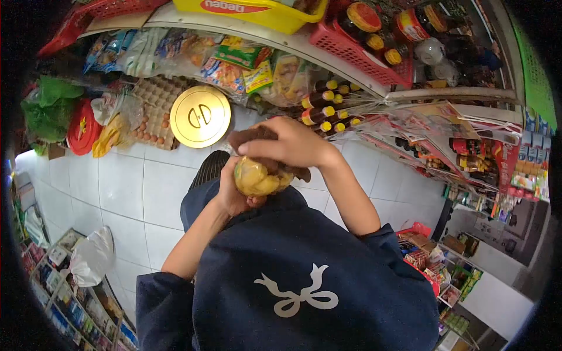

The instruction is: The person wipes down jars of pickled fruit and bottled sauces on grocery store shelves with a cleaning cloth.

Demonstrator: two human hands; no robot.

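Close to my body, my left hand (pixel 233 190) is wrapped round a clear plastic bag with yellowish contents (pixel 255 177). My right hand (pixel 287 142) lies over a brown cloth (pixel 252 137), its fingers pressed on it. The cloth rests against the top and right side of the bag. What the bag contains cannot be made out exactly. A round gold lid (pixel 201 116) is just beyond my hands to the left.
Egg trays (pixel 155 111) and a red lid (pixel 84 126) stand at the left. Dark bottles with yellow caps (pixel 319 114) stand ahead, below a shelf with a red basket (pixel 357 54). A white bag (pixel 92 256) and a rack are at the lower left.
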